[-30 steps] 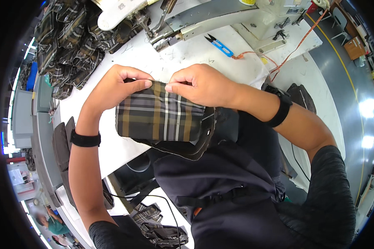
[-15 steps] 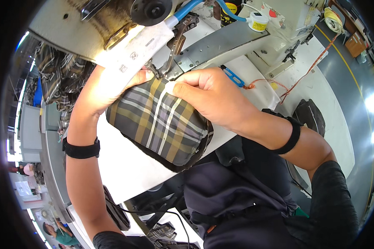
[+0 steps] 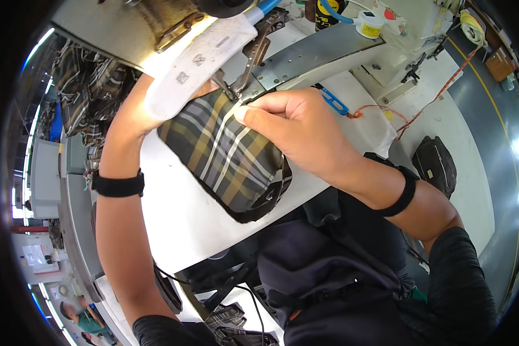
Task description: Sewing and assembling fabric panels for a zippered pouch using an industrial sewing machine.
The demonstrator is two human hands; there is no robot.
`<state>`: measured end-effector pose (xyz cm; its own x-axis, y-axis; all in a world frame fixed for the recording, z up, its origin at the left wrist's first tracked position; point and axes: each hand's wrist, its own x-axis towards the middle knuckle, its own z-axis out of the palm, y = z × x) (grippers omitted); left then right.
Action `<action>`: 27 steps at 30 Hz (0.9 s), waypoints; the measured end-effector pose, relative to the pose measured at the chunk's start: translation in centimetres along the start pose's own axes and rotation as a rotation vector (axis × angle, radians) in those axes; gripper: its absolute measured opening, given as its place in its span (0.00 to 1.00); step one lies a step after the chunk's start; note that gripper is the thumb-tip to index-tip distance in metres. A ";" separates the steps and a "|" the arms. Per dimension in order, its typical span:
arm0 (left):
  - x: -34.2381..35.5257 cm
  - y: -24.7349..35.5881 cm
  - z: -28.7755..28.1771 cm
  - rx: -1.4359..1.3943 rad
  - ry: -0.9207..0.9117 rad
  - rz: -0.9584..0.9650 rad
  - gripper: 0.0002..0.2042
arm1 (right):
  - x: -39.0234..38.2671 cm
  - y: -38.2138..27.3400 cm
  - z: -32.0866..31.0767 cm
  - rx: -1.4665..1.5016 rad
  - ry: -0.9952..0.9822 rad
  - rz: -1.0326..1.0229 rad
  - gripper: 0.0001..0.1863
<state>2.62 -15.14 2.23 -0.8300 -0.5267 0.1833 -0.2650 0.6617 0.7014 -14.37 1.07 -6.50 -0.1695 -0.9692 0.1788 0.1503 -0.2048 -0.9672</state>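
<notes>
A plaid fabric piece (image 3: 230, 153) in grey, olive and white, with a dark edge, lies on the white table under the presser foot (image 3: 232, 92) of a sewing machine. My right hand (image 3: 300, 124) is closed, pinching the fabric's upper edge between thumb and forefinger just right of the foot. My left hand (image 3: 137, 109) reaches behind the machine's white cover (image 3: 199, 66) to the fabric's far left side. The cover hides most of its fingers, so their grip cannot be made out.
Blue-handled thread snips (image 3: 333, 101) lie right of the machine bed, near an orange cord (image 3: 375, 108). A dark pouch (image 3: 435, 167) rests on the table's right side. Plaid pieces (image 3: 83, 86) are heaped at the far left. A person (image 3: 89, 320) is in the lower left background.
The view has shifted, so machine and table appear slightly higher and farther right. The fabric's near end has swung a little. The left fingers are now more hidden; the right hand keeps its pinch.
</notes>
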 end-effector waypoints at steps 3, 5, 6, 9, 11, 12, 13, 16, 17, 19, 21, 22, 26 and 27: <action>-0.7 -1.7 0.3 0.050 0.149 0.119 0.17 | 0.1 0.0 0.5 -0.071 0.017 -0.061 0.17; -2.6 -1.0 0.5 0.407 0.364 -0.104 0.18 | 0.1 0.0 0.5 -0.073 0.014 -0.070 0.18; -3.0 -0.4 1.8 0.391 0.437 -0.059 0.18 | 0.1 0.1 -0.2 -0.090 0.034 -0.080 0.19; -6.8 3.9 6.6 0.344 0.364 0.063 0.20 | 0.3 1.4 -1.0 -0.066 0.019 -0.004 0.20; -9.3 6.7 8.9 0.529 0.242 0.139 0.28 | -0.7 1.3 -0.2 0.020 0.042 -0.015 0.19; -10.1 7.6 10.1 0.533 0.255 0.135 0.29 | -1.4 1.2 0.3 0.098 0.056 -0.021 0.19; -10.2 7.6 10.7 0.583 0.281 0.150 0.29 | -2.3 0.6 0.3 0.140 0.045 0.052 0.17; -10.4 7.2 12.3 0.601 0.354 0.156 0.27 | -4.3 0.8 0.8 0.283 0.100 -0.051 0.13; -10.3 7.1 12.6 0.567 0.410 0.145 0.27 | -5.3 0.6 1.0 0.350 0.087 0.027 0.15; -9.9 7.2 13.1 0.531 0.469 0.089 0.24 | -5.8 0.9 1.1 0.246 0.100 -0.122 0.21; -9.1 7.3 13.6 0.555 0.571 0.093 0.18 | -5.6 1.0 2.1 0.053 0.252 -0.230 0.20; -9.0 7.3 13.7 0.557 0.556 0.098 0.18 | -5.5 1.1 1.6 0.060 0.265 -0.228 0.20; -9.5 6.7 13.7 0.763 0.651 0.167 0.14 | -5.5 -0.2 0.5 -0.071 0.071 -0.019 0.12; -9.6 6.7 13.8 0.823 0.625 0.197 0.15 | -5.9 0.1 0.6 -0.070 0.107 -0.065 0.12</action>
<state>2.02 1.73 -4.30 -0.5563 -0.3967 0.7302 -0.5987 0.8007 -0.0211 -12.80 6.65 -7.54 -0.2802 -0.9333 0.2246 0.0677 -0.2526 -0.9652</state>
